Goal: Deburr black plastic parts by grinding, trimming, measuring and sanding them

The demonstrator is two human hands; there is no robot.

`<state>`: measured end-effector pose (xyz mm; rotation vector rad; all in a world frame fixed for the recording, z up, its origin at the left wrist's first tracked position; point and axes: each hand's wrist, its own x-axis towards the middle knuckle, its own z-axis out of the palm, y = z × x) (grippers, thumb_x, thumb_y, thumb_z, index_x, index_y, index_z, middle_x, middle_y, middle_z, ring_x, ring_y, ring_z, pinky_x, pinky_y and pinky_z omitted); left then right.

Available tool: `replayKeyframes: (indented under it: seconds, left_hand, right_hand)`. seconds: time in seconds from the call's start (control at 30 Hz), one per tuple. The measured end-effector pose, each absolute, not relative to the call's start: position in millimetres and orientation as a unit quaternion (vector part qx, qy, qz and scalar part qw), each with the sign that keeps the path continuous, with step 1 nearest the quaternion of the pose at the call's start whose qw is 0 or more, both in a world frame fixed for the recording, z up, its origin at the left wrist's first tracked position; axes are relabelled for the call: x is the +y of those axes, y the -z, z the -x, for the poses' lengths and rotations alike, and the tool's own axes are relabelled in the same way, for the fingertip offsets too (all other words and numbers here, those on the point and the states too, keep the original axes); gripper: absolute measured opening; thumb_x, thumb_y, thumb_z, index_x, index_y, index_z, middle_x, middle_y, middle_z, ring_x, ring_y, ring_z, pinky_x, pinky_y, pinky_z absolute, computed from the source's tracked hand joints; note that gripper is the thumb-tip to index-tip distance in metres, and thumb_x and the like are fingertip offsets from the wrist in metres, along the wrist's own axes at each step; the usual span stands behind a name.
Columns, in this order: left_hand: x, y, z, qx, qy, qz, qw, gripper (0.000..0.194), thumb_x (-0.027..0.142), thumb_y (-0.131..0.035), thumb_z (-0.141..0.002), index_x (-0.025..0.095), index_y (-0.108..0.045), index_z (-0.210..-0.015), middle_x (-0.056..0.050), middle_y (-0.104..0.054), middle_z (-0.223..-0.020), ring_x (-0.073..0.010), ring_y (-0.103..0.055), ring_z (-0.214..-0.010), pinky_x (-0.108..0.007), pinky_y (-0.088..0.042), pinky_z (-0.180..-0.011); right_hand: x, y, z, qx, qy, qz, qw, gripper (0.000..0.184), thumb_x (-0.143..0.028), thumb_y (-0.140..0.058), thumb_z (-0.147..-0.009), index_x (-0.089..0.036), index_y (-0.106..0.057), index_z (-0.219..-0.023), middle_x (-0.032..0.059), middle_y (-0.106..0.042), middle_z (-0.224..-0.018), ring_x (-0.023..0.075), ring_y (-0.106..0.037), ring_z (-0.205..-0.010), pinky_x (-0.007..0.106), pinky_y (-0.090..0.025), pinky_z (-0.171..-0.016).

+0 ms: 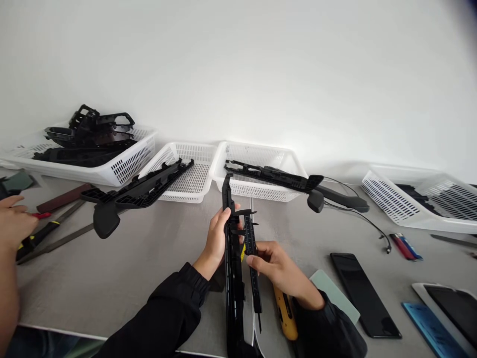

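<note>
One long black plastic part (234,278) runs through the left grip (216,234), closed around its upper half; just to its right, the right grip (276,264) pinches a black caliper (250,234), prongs toward the part, over the grey surface (112,271).

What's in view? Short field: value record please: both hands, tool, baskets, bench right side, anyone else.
Left hand: grips a long black part, held lengthwise
Right hand: holds a black caliper
Caliper jaws: beside the part; contact unclear
Baskets: white baskets along the wall; two similar black parts lie across the middle ones
Bench, right: yellow tool by the right forearm; black phone-like device farther right
Other person: hand at left edge; grip unclear
</note>
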<state>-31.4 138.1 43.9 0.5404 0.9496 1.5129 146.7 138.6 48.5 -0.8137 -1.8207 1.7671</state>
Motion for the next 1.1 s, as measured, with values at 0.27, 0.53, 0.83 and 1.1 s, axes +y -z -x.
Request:
replayKeyframes:
  seconds: [0.27, 0.53, 0.83, 1.1]
  left_hand:
    - [136.9, -47.1, 29.5, 0.403, -0.650, -0.229, 0.603, 0.060, 0.063, -0.083, -0.082, 0.017, -0.073, -0.119, 0.002, -0.067, -0.078, -0.0120, -0.060, -0.050, -0.024, -0.051, -0.044]
    - [134.7, -50.5, 28.3, 0.405, -0.649, -0.228, 0.602, 0.056, 0.062, -0.082, -0.083, 0.018, -0.073, -0.118, 0.001, -0.068, -0.079, -0.0128, -0.061, -0.051, -0.025, -0.052, -0.045]
    - [135.2, -51.5, 29.6, 0.409, -0.647, -0.242, 0.596, 0.055, 0.062, -0.080, -0.085, 0.018, -0.073, -0.117, 0.001, -0.070, -0.079, -0.0122, -0.061, -0.051, -0.026, -0.052, -0.047]
    - [134.8, -52.1, 29.2, 0.407, -0.646, -0.239, 0.599, 0.053, 0.060, -0.080, -0.084, 0.018, -0.072, -0.117, 0.001, -0.070, -0.077, -0.0125, -0.061, -0.050, -0.025, -0.051, -0.046]
  right_hand:
    - [136.8, -48.8, -150.9, -0.625, -0.691, 0.297, 0.209, 0.035, -0.052, -0.069, -0.102, -0.018, -0.063, -0.095, -0.0054, -0.052, -0.075, 0.0062, -0.045, -0.050, 0.021, -0.036, -0.045]
    - [133.0, -44.2, -153.8, -0.558, -0.760, 0.274, 0.186, 0.040, -0.056, -0.074, -0.100, -0.020, -0.064, -0.115, -0.0073, -0.054, -0.073, 0.0084, -0.055, -0.049, 0.022, -0.056, -0.045]
    - [132.3, -41.6, -158.7, -0.572, -0.751, 0.280, 0.177, 0.038, -0.053, -0.070, -0.104, -0.021, -0.062, -0.125, -0.0068, -0.053, -0.076, 0.0090, -0.053, -0.051, 0.024, -0.059, -0.046]
    - [133.2, -40.1, -160.7, -0.575, -0.750, 0.273, 0.176, 0.036, -0.051, -0.069, -0.106, -0.022, -0.062, -0.125, -0.0069, -0.053, -0.076, 0.0094, -0.055, -0.051, 0.023, -0.059, -0.047]
